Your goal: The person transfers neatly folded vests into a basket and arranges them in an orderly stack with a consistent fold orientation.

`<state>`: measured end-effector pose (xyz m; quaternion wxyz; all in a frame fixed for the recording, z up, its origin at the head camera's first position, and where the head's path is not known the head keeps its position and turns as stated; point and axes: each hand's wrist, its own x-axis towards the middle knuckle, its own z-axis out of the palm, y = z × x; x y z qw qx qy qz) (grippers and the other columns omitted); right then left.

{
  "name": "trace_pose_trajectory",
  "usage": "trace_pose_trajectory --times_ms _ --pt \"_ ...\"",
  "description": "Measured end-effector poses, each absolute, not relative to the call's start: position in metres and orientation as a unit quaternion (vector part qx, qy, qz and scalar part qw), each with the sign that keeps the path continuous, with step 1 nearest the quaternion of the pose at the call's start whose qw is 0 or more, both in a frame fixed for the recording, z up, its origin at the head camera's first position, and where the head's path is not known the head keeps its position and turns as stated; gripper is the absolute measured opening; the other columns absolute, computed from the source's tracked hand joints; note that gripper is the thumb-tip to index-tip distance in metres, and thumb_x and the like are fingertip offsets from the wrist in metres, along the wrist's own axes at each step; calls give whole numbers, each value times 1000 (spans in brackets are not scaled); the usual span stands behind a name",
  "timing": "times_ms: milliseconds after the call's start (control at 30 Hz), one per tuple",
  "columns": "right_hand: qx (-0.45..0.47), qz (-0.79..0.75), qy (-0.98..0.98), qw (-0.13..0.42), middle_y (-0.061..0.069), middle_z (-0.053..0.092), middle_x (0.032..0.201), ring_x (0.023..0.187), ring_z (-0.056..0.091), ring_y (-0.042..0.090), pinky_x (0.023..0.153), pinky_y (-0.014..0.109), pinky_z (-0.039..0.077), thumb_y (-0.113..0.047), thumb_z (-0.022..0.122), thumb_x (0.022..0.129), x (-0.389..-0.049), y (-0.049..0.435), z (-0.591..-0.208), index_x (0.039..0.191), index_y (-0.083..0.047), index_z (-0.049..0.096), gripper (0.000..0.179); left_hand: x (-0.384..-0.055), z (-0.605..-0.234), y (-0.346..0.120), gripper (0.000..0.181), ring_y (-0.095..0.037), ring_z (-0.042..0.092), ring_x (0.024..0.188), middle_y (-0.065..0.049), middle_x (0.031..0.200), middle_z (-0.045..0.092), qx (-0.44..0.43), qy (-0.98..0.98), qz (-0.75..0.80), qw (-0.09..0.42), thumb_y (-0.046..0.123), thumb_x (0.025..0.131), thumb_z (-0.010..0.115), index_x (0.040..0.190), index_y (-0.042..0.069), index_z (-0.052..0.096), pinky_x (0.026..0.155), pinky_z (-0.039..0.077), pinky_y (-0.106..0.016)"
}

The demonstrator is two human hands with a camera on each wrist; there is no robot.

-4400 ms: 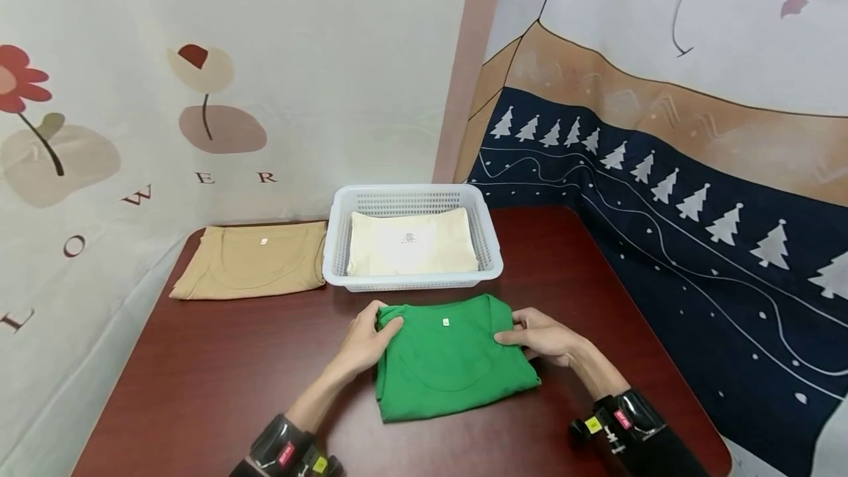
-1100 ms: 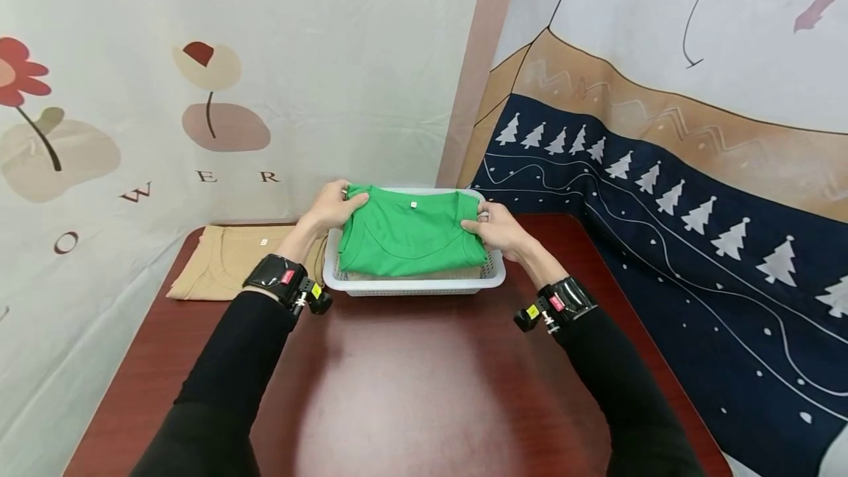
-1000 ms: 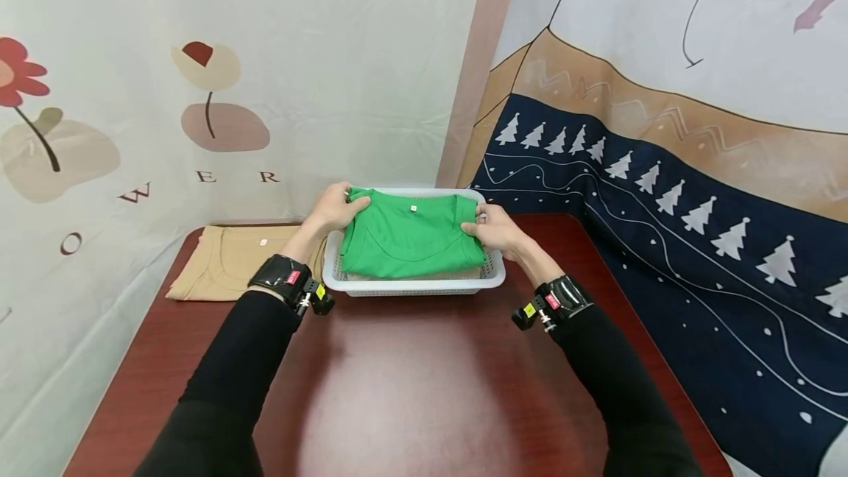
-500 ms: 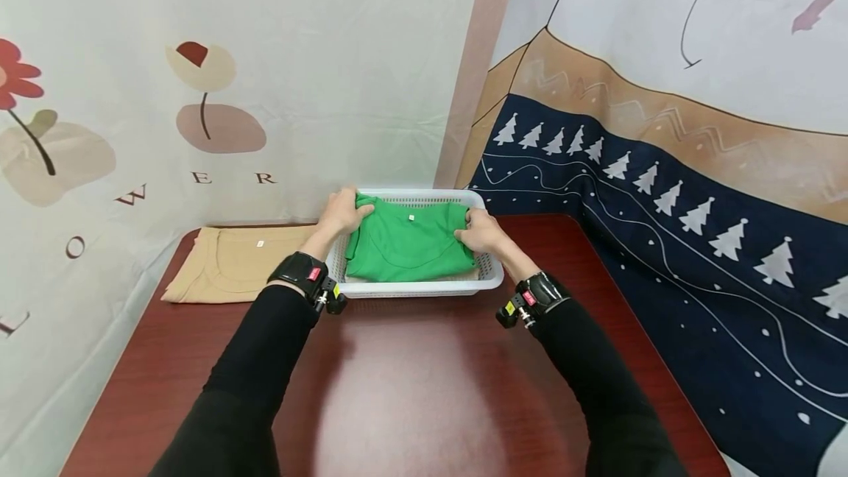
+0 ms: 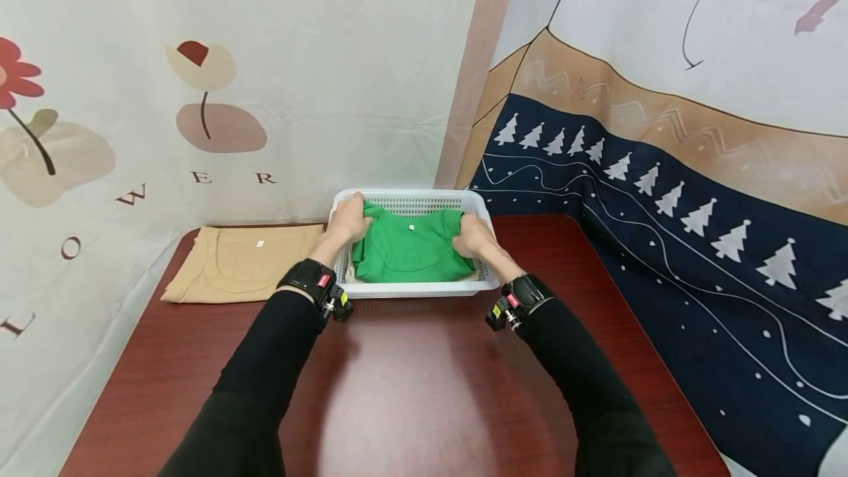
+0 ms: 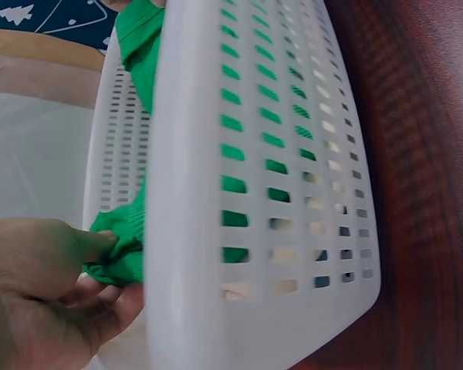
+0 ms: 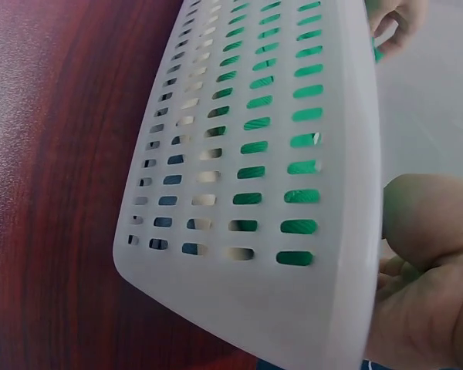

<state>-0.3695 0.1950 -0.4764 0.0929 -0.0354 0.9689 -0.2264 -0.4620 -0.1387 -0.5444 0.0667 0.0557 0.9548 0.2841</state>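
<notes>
A folded green T-shirt (image 5: 414, 250) lies inside the white plastic basket (image 5: 417, 290) at the back of the table. My left hand (image 5: 349, 221) pinches the shirt's left edge between thumb and fingers; in the left wrist view the left hand (image 6: 50, 285) has the bunched green cloth (image 6: 122, 245) in its grip. On the other side my right hand (image 5: 473, 236) holds the shirt's right edge. The basket wall (image 7: 285, 293) hides that hand's fingertips in the right wrist view. Cream cloth shows under the green shirt through the wall's slots.
Left of the basket, a folded tan shirt (image 5: 238, 267) lies on the dark red-brown table (image 5: 404, 389). A pale printed curtain (image 5: 318, 79) hangs behind, and a navy cloth with white trees (image 5: 636, 256) borders the right side.
Both hands have carried the green shirt from the table in front up to the basket, then lowered it inside onto the cream cloth. The tan shirt stays where it was.
</notes>
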Motion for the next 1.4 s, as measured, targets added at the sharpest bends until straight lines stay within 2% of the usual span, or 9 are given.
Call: trace_pose_trajectory --times_ms 100,167,233,333,400,533,767,1100,1400 --pt "-32 -217 972 84 21 72 118 100 62 32 86 52 57 -7 61 93 -366 192 -474 115 3 69 25 -438 -520 -131 73 -47 67 133 -31 165 53 58 956 271 98 17 110 66 174 8 32 94 61 -53" --pt "-26 -208 974 84 22 72 121 102 61 32 88 53 57 -6 61 94 -364 190 -473 114 4 68 24 -422 -504 -127 82 -43 68 128 -32 171 48 65 957 258 114 11 109 63 179 5 22 90 60 -48" --pt "-21 -193 978 79 22 73 122 104 62 31 90 52 57 -5 62 93 -365 189 -476 113 3 69 23 -399 -482 -119 79 -40 69 119 -33 170 49 62 959 247 123 4 108 59 178 0 23 87 59 -46" --pt "-12 -177 981 81 24 73 127 112 64 34 96 52 58 -3 62 94 -366 186 -480 117 4 68 24 -370 -459 -110 67 -39 69 111 -36 157 58 63 966 226 112 -1 107 57 170 -8 35 85 59 -45" --pt "-5 -174 981 83 27 73 131 121 66 38 102 53 59 -1 62 95 -367 184 -482 120 6 67 26 -354 -445 -103 56 -43 69 116 -37 150 61 54 969 217 102 -4 107 56 161 -11 43 92 60 -49" --pt "0 -162 983 87 28 70 142 135 64 42 108 53 57 -1 62 98 -369 181 -486 125 6 67 29 -350 -450 -100 48 -48 70 129 -39 146 63 43 973 210 80 -6 106 58 153 -13 48 106 61 -53" --pt "-13 -140 987 81 21 73 128 112 63 32 94 47 59 -3 64 98 -376 184 -494 118 2 67 21 -350 -449 -98 68 -53 65 139 -42 158 54 39 974 204 87 -7 108 56 170 -14 29 112 60 -56" --pt "-13 -158 985 69 17 75 117 105 63 32 89 46 59 1 67 92 -375 186 -494 98 -4 71 8 -338 -447 -96 74 -54 53 153 -42 169 42 47 973 215 68 -10 107 55 172 -17 20 130 48 -56" --pt "-24 -158 986 41 22 78 122 109 71 34 93 50 64 3 68 89 -372 186 -499 101 -2 72 14 -335 -449 -97 79 -54 46 159 -43 171 38 55 972 222 60 -11 105 57 172 -18 17 135 41 -55"
